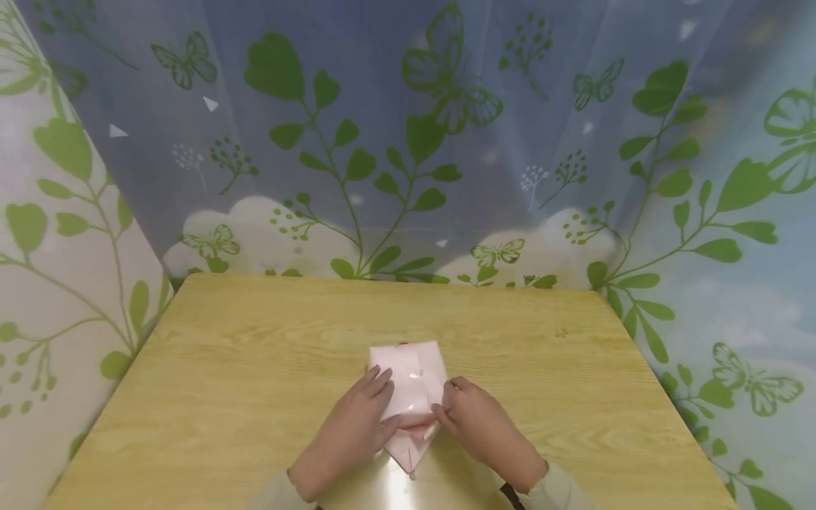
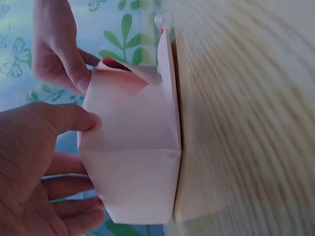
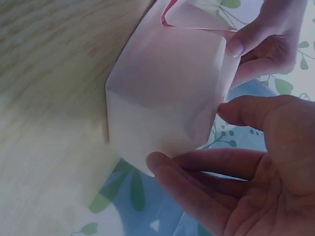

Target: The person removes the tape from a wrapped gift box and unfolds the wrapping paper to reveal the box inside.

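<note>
A box-shaped package in pale pink paper (image 1: 408, 375) lies on the table in the head view, its near end drawn out into a pointed paper flap (image 1: 408, 450). My left hand (image 1: 353, 425) holds its left side, fingers over the top and thumb at the near upper edge. On the opposite side my right hand (image 1: 478, 421) grips the package near its near right corner, thumb toward the flap. Folded paper with a reddish inner side (image 2: 123, 73) stands slightly apart at the end in the left wrist view. Both hands also show around the package (image 3: 162, 88) in the right wrist view.
The wood-grain table (image 1: 255, 340) extends around the package. Behind it and along both sides hangs a curtain (image 1: 357, 142) printed with green leaves and butterflies. A light reflection shows on the tabletop just in front of the flap.
</note>
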Demonstrator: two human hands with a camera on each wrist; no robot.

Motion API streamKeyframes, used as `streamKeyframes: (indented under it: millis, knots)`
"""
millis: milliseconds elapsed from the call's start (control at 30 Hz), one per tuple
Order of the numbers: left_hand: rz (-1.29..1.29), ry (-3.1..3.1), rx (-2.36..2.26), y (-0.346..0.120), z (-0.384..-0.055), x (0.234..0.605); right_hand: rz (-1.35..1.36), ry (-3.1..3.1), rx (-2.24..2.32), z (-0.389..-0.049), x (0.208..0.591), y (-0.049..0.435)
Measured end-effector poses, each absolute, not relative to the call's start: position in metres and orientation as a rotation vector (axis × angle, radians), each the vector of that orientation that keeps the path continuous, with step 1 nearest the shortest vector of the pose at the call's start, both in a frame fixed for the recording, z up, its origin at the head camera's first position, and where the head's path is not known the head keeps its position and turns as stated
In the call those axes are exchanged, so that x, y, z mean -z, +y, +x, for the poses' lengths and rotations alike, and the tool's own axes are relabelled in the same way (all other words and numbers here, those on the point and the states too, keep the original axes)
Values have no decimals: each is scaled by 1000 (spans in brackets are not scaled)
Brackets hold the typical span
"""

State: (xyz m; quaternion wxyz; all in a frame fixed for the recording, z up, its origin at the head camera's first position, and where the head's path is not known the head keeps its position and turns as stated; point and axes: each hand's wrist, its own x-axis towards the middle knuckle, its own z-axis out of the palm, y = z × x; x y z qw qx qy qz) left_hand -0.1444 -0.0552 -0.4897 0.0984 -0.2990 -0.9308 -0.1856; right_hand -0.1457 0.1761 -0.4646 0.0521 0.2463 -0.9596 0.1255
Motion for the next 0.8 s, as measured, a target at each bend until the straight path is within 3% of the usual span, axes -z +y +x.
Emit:
streamKeyframes:
  millis: [400, 800]
  knots:
    - [-1036, -2736, 602, -74, -158, 495, 699, -2941, -643, -167, 453, 193]
    - [-1074, -2736, 620, -84, -161, 494, 1030, -2915, -1042, -212, 484, 207]
